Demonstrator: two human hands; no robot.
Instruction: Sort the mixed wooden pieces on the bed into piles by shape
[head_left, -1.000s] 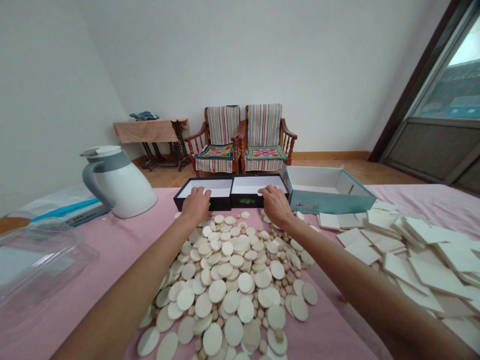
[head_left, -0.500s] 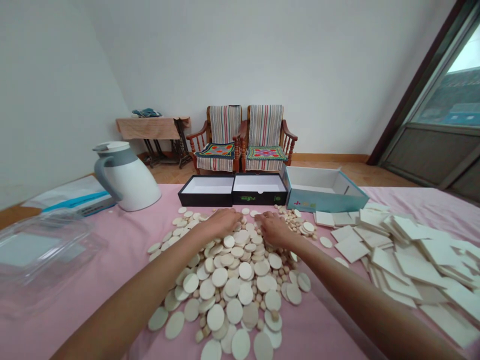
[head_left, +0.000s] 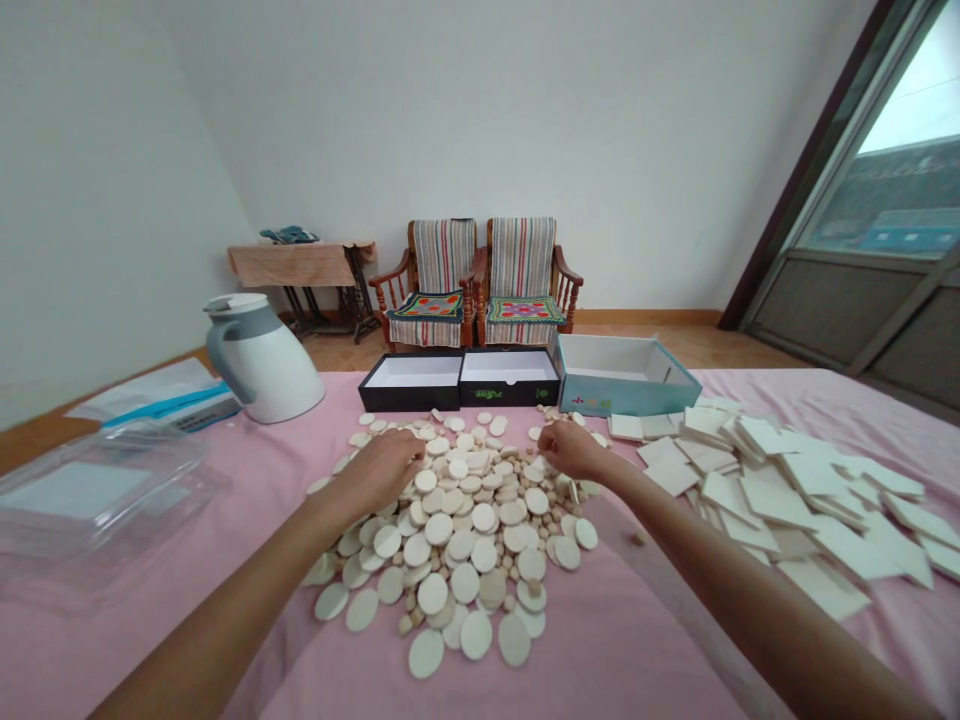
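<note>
Your left hand [head_left: 381, 470] and right hand [head_left: 571, 450] sit apart on the wooden discs [head_left: 465, 530] at ten and two o'clock, grip unclear; expect light, stiff pieces, best pinched by the edge.

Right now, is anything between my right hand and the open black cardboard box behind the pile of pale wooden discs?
Only low clutter: a scatter of small pale wooden discs lies on the pink cloth between your right hand and the open black cardboard box. Nothing tall stands in the way.
</note>
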